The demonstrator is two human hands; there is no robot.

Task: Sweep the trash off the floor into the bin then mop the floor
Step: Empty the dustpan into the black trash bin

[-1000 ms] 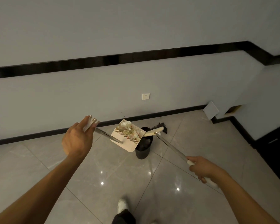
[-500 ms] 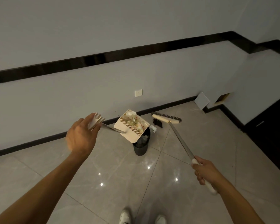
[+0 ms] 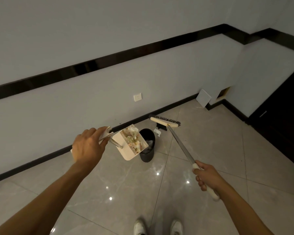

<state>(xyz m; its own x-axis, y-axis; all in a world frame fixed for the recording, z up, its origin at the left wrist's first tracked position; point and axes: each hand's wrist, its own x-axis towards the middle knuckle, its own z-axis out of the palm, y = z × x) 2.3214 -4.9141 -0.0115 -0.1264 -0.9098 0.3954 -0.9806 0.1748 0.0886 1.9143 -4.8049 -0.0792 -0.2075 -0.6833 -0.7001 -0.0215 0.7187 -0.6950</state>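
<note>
Left hand (image 3: 87, 147) grips the loaded dustpan (image 3: 130, 144) beside the bin (image 3: 147, 154). Right hand (image 3: 208, 178) grips the raised broom (image 3: 176, 141).

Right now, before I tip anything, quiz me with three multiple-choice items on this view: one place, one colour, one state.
1. Where is the dustpan? A) flat on the floor B) held in the air by the bin C) leaning on the wall
2. What colour is the bin? A) black B) white C) red
3. What state is the dustpan in? A) empty B) upside down C) loaded with trash
Answers: 1 B, the left hand holds it up beside the bin's rim; 2 A, its side shows black; 3 C, crumpled scraps lie in its tray.
</note>
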